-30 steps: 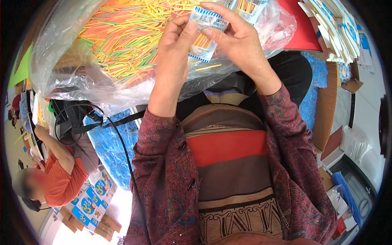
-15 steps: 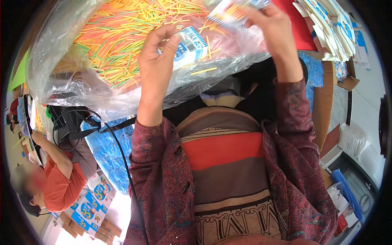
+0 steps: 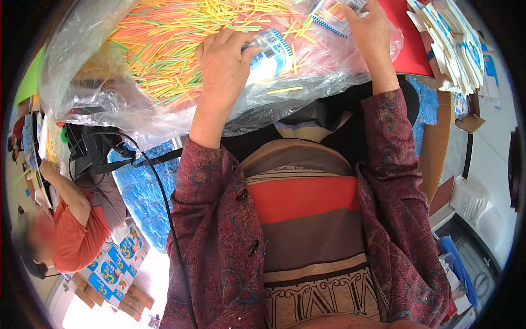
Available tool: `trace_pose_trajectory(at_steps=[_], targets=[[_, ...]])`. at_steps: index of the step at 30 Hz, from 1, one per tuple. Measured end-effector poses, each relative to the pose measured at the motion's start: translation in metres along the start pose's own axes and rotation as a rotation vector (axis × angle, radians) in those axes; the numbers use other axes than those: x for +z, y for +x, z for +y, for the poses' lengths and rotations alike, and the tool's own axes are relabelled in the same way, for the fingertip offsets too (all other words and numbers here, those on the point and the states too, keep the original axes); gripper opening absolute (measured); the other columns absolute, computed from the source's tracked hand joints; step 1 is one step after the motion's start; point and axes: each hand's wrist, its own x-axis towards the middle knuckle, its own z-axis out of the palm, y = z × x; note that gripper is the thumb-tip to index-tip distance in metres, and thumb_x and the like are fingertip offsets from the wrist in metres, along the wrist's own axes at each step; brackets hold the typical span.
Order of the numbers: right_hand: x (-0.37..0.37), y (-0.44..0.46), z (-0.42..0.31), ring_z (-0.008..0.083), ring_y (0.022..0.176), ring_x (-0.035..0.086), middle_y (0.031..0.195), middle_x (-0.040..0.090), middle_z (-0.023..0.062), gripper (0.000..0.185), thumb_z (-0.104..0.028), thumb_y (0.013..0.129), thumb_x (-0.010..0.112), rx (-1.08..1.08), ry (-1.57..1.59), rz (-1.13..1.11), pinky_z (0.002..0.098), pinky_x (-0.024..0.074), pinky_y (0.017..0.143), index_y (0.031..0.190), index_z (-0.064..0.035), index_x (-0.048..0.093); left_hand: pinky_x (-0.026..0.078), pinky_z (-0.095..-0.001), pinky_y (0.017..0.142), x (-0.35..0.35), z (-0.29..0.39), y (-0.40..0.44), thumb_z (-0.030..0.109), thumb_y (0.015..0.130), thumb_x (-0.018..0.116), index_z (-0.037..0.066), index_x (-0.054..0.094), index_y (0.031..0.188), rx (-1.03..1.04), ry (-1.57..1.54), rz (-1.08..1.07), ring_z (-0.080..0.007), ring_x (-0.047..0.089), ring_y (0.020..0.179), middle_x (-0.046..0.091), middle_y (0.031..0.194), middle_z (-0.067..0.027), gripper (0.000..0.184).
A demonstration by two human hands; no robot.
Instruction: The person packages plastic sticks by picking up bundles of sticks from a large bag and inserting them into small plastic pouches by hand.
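My left hand [image 3: 226,63] has its fingers curled, with thumb and forefinger pinched at the left edge of a blue-and-white printed packet [image 3: 276,52] with a barcode. This packet lies on the clear plastic sheeting at the near edge of the heap. My right hand [image 3: 374,34] grips a second printed packet [image 3: 332,21] by its right side; coloured sticks show through its clear part. Beside and beyond my left hand spreads a large heap of thin yellow, orange, pink and green sticks [image 3: 164,44]. A few loose sticks [image 3: 285,90] lie near the packets.
Clear plastic sheeting [image 3: 71,60] surrounds the heap. Folded white-and-blue cartons [image 3: 457,44] stand stacked at the right, on a red surface [image 3: 408,38]. A person in an orange shirt [image 3: 82,236] works at the left, near printed boxes [image 3: 115,268]. A black cable [image 3: 164,203] hangs by my left sleeve.
My left hand has turned knuckles up and closed from spread fingers onto the packet's edge. My right hand has brought its packet a little right, and the view has shifted slightly.
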Motion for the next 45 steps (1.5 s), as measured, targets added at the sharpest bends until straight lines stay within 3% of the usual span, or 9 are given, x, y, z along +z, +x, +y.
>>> trace_pose_trajectory(at_steps=[7,9,16,19,23,36,39,44,45], targets=[[-0.008,-0.014,-0.017,0.0331,0.095,0.061,0.105,0.065,0.0151,0.049,-0.019,0.079,0.072,-0.479,-0.161,0.368,0.0389,0.0481,0.083,0.125,-0.0053,0.059,0.037,-0.0409,0.090,0.006,-0.002,-0.001,0.023,0.080,0.072,0.015,0.073,0.089,-0.031,-0.001,0.054,-0.0256,0.058,0.098,0.065,0.092,-0.0030,0.012],[-0.007,-0.031,-0.035,0.0076,0.081,0.062,0.094,0.070,0.0018,0.024,-0.021,0.090,0.070,-0.320,0.278,-0.047,0.0222,0.0478,0.074,0.105,-0.0019,0.070,0.037,-0.0406,0.091,0.007,-0.003,0.000,0.022,0.080,0.073,0.015,0.073,0.088,0.000,-0.016,0.135,-0.0256,0.058,0.098,0.065,0.093,-0.0031,0.011],[0.006,-0.060,-0.073,0.0035,0.083,0.058,0.091,0.067,-0.0007,0.020,-0.018,0.090,0.070,0.249,0.674,-0.669,0.0191,0.0456,0.071,0.103,-0.0024,0.070,0.041,-0.0399,0.093,-0.019,0.020,0.004,0.016,0.080,0.074,0.012,0.071,0.101,0.147,-0.012,0.278,-0.0236,0.059,0.101,0.066,0.100,-0.0060,0.022],[0.006,-0.065,-0.066,0.0043,0.084,0.059,0.090,0.067,-0.0013,0.017,-0.014,0.090,0.070,0.323,0.985,-0.562,0.0194,0.0470,0.070,0.102,-0.0033,0.070,0.049,-0.0343,0.085,-0.029,0.042,0.006,0.009,0.083,0.073,0.007,0.060,0.120,-0.303,-0.569,0.255,-0.0180,0.061,0.097,0.067,0.100,-0.0068,0.039],[-0.005,-0.075,-0.078,0.0051,0.083,0.059,0.089,0.067,-0.0016,0.014,-0.011,0.090,0.070,0.331,1.068,-0.616,0.0201,0.0485,0.069,0.101,-0.0034,0.069,0.052,-0.0274,0.077,-0.036,0.036,-0.001,0.003,0.086,0.071,0.003,0.049,0.131,-0.451,-1.222,-0.041,-0.0128,0.062,0.089,0.067,0.099,-0.0052,0.050],[-0.007,-0.089,-0.070,0.0031,0.073,0.058,0.086,0.068,-0.0020,0.016,-0.016,0.090,0.071,0.253,0.708,-0.601,0.0202,0.0494,0.065,0.099,-0.0027,0.069,0.045,-0.0205,0.067,-0.033,0.033,-0.017,0.006,0.088,0.069,0.005,0.067,0.102,-0.481,-0.973,-0.075,-0.0062,0.056,0.079,0.064,0.090,-0.0001,0.015],[-0.016,-0.076,-0.074,0.0028,0.071,0.058,0.083,0.067,-0.0026,0.018,-0.021,0.093,0.068,0.022,0.454,-0.730,0.0198,0.0483,0.062,0.096,-0.0027,0.069,0.047,-0.0243,0.073,-0.034,0.023,-0.013,0.008,0.086,0.070,0.004,0.068,0.094,-0.126,-0.767,-0.110,-0.0118,0.059,0.085,0.065,0.090,-0.0029,0.009],[-0.022,-0.024,-0.074,0.0104,0.072,0.062,0.080,0.065,0.0000,0.016,-0.020,0.090,0.068,-0.146,0.528,-0.538,0.0269,0.0499,0.067,0.093,-0.0046,0.069,0.049,-0.0300,0.080,-0.035,0.018,-0.003,0.008,0.083,0.071,0.002,0.067,0.090,-0.115,-0.646,0.086,-0.0196,0.062,0.093,0.067,0.096,-0.0074,0.009],[-0.025,-0.013,-0.076,0.0177,0.080,0.061,0.091,0.064,0.0045,0.022,-0.020,0.087,0.068,-0.339,0.341,-0.615,0.0310,0.0491,0.074,0.103,-0.0053,0.066,0.049,-0.0313,0.081,-0.030,0.015,-0.001,0.008,0.083,0.071,0.002,0.066,0.089,-0.076,-0.642,0.044,-0.0214,0.062,0.094,0.068,0.098,-0.0077,0.009]])
